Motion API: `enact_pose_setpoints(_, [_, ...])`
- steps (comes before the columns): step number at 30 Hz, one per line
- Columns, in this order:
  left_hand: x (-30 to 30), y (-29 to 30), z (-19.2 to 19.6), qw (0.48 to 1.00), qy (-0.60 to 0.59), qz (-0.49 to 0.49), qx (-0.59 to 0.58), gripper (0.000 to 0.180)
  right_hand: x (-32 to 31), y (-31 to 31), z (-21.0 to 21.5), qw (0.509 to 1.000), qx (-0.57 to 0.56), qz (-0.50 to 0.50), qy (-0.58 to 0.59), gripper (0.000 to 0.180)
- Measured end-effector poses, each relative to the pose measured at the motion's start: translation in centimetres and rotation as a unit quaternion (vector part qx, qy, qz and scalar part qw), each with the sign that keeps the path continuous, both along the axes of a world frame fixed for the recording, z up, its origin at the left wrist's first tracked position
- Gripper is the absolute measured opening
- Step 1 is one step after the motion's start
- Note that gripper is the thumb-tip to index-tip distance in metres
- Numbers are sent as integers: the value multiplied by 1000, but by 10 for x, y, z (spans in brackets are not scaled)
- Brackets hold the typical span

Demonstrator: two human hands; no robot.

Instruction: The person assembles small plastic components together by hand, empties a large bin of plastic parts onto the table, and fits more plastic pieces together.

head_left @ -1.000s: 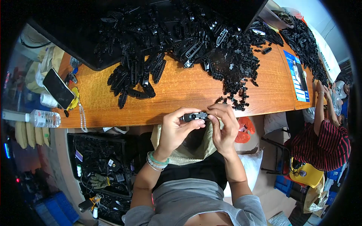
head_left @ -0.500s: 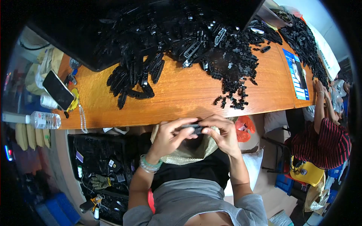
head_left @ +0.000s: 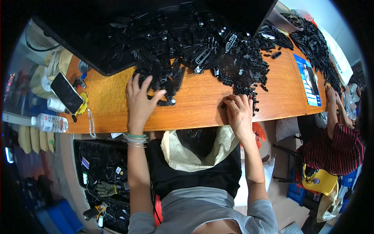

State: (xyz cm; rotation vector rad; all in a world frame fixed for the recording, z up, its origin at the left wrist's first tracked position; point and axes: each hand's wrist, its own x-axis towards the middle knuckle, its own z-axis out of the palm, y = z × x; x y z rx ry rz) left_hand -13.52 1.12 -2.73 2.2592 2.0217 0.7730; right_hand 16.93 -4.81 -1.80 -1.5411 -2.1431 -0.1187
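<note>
My left hand [head_left: 141, 99] is spread over the near end of a heap of long black plastic parts [head_left: 177, 80], its fingers apart and touching them. On the right, my right hand [head_left: 240, 113] rests fingertips down on the table at the near edge of a pile of small black plastic clips [head_left: 249, 74]. Its fingers are bunched together, and whatever they pinch is hidden beneath them. Between my forearms a pale woven sack [head_left: 181, 165] lies gaping on my lap, with dark pieces inside.
A large black bin [head_left: 78, 46] tips over the far side of the wooden table [head_left: 202, 111]. At the left are a phone [head_left: 67, 93] and a water bottle [head_left: 50, 123]. A person in a striped top [head_left: 331, 150] works at the right, beside more black parts.
Both hands have left the dark piece they held together above the sack. The left went forward and left to the long parts, the right forward to the small clips.
</note>
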Motion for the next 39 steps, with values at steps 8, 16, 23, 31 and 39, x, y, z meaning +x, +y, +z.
enact_pose_setpoints(8, [49, -23, 6, 987, -88, -61, 123, 39, -31, -11, -2, 980, 66, 31, 187, 22])
enact_pose_setpoints(16, [55, -46, 21, 973, 35, -206, 98, 26, -40, -28, -8, 947, 45, 46, 316, 19])
enact_pose_setpoints(23, [81, -73, 7, 893, -434, -116, -31, 32, -45, -35, -9, 913, 6, 30, 406, 16])
enact_pose_setpoints(31, [91, -93, 17, 763, -573, -222, -200, 25, -43, -36, 23, 906, -22, 153, 395, 17])
enact_pose_setpoints(39, [95, -97, 19, 678, -668, -194, -239, 21, -42, -42, 27, 959, 66, 175, 212, 25])
